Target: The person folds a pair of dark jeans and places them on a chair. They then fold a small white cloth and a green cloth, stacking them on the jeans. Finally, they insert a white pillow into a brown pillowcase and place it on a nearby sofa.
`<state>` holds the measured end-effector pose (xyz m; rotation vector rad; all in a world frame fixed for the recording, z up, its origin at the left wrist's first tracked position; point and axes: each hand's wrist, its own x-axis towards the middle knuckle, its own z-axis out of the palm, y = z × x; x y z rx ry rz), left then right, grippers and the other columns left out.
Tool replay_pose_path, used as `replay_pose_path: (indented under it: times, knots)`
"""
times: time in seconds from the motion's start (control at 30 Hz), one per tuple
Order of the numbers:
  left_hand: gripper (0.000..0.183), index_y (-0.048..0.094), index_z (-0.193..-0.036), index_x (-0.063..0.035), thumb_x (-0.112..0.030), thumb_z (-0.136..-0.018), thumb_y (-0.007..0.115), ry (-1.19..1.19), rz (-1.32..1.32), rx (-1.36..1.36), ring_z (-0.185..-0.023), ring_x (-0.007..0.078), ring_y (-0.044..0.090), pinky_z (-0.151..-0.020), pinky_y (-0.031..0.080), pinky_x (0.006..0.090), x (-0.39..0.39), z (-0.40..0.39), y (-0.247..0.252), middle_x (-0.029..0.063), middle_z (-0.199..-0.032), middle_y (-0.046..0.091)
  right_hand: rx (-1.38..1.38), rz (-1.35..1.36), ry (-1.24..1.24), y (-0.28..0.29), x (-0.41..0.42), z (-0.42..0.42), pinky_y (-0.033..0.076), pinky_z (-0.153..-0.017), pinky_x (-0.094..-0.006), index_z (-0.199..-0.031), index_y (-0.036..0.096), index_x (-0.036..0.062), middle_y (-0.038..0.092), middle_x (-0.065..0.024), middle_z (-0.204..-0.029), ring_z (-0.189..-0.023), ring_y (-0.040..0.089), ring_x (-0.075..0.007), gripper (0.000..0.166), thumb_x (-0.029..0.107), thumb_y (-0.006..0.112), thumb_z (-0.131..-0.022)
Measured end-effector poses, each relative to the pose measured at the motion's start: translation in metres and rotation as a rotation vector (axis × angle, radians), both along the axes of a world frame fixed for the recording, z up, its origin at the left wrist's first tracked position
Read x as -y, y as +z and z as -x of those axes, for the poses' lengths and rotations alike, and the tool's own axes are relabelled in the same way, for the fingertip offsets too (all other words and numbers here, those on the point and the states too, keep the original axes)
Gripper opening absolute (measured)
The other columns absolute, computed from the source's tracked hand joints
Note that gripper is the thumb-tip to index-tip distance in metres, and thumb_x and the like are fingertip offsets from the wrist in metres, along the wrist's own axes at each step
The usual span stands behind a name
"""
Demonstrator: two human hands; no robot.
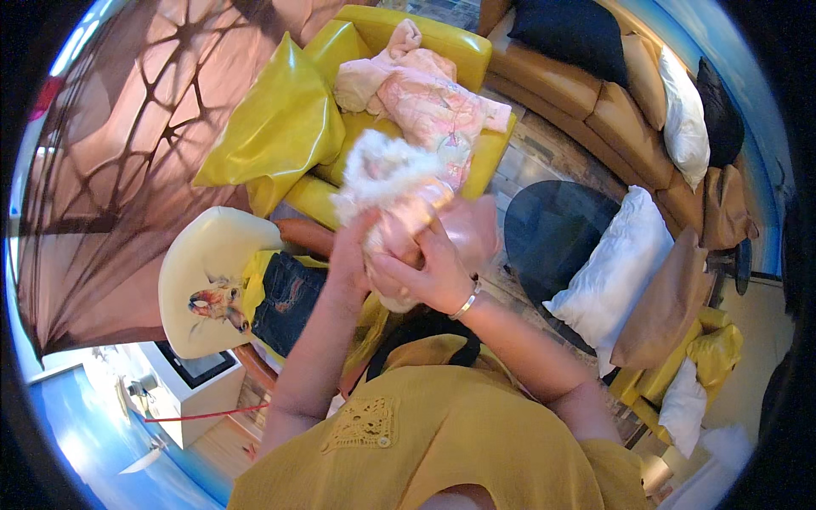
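Note:
Both of my hands grip a pink garment with white fluffy trim [389, 167], held up before my chest and partly blurred. My left hand [358, 252] clasps its left side, and my right hand [430, 268] has its fingers and thumb closed on the bunched fabric. Just beyond the garment, a pale pink printed child's garment [440, 118] lies on a yellow armchair [414, 29]. A shiny pink thing [475, 229] shows behind my right hand; what it is I cannot tell.
A yellow cushion [274, 127] leans on the armchair's left. Dark denim clothing [287, 303] lies over a cream chair [197, 261]. To the right stand a dark round table [548, 236], a white pillow [618, 261] and a brown sofa [625, 127].

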<state>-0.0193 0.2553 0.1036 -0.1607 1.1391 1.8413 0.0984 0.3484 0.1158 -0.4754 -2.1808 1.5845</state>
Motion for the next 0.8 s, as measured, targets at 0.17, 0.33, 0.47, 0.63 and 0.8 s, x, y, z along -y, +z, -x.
replay_pose_path:
  times: [0.17,0.33,0.47,0.63,0.8]
  knots:
    - [0.046,0.049,-0.130,-0.0013,-0.030,-0.094,0.054,0.279,-0.166,-0.231,-0.106,0.0259,0.061,-0.094,0.050,0.0401,-0.027,0.093,0.060,0.0135,-0.121,0.061,-0.107,-0.319,-0.185,0.009,-0.016,0.001,0.039,-0.100,-0.0430,-0.124,0.051,0.0029,0.048,-0.0203,-0.126,-0.114,0.047,-0.0389,0.055,0.024,0.073,-0.078]
    - [0.047,0.046,-0.134,-0.0044,-0.035,-0.098,0.046,0.460,-0.341,-0.379,-0.117,0.0268,0.056,-0.102,0.044,0.0426,-0.057,0.175,0.081,0.0140,-0.129,0.056,0.195,0.091,-0.115,-0.060,-0.029,-0.015,0.043,-0.096,-0.0416,-0.112,0.057,0.0008,0.052,-0.0185,-0.120,-0.108,0.053,-0.0361,0.040,0.019,0.071,-0.079]
    - [0.039,0.050,-0.125,-0.0055,-0.032,-0.097,0.048,0.409,0.147,-0.150,-0.112,0.0260,0.057,-0.099,0.044,0.0399,-0.052,0.183,0.013,0.0151,-0.123,0.057,0.269,0.067,0.009,-0.120,-0.037,-0.014,0.047,-0.090,-0.0429,-0.104,0.060,-0.0001,0.057,-0.0172,-0.109,-0.100,0.057,-0.0351,0.032,0.019,0.070,-0.080]
    - [0.027,0.057,-0.106,-0.0020,-0.026,-0.095,0.053,0.234,0.100,0.112,-0.094,0.0217,0.062,-0.083,0.050,0.0328,0.007,0.098,-0.097,0.0106,-0.099,0.065,0.518,-0.076,0.243,-0.184,-0.072,0.018,0.048,-0.087,-0.0446,-0.097,0.063,0.0023,0.058,-0.0185,-0.105,-0.100,0.057,-0.0363,0.028,0.023,0.068,-0.079]
    - [0.021,0.060,-0.105,-0.0034,-0.020,-0.094,0.055,0.139,0.321,0.320,-0.084,0.0179,0.062,-0.074,0.051,0.0293,0.012,0.003,-0.125,0.0080,-0.096,0.065,0.512,-0.529,0.373,-0.270,-0.131,0.099,0.048,-0.088,-0.0447,-0.100,0.065,0.0018,0.058,-0.0198,-0.108,-0.103,0.056,-0.0370,0.025,0.015,0.059,-0.080]
